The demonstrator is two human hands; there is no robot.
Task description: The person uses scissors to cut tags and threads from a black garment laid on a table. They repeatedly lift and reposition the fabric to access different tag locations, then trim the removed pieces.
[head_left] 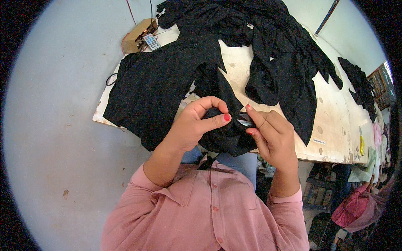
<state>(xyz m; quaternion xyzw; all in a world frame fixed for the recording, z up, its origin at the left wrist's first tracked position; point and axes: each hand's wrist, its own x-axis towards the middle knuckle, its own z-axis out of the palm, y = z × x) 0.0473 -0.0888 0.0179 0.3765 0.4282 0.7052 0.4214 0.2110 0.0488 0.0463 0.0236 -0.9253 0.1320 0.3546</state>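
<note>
Apparently, at the near edge of the table [339,134], the left hand [199,120] pinches black cloth [224,141], probably soft and light, best gripped by its edge; the right hand [273,134] grasps small metal snips [245,122].

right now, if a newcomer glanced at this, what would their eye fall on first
Most likely the mass of black cloth spread across the upper middle, dark against the pale table. Next comes the small shiny metal tool in the right hand, near the centre, with the left hand close beside it. The pale remote control also stands out at the table's far left, by a brown box.
</note>
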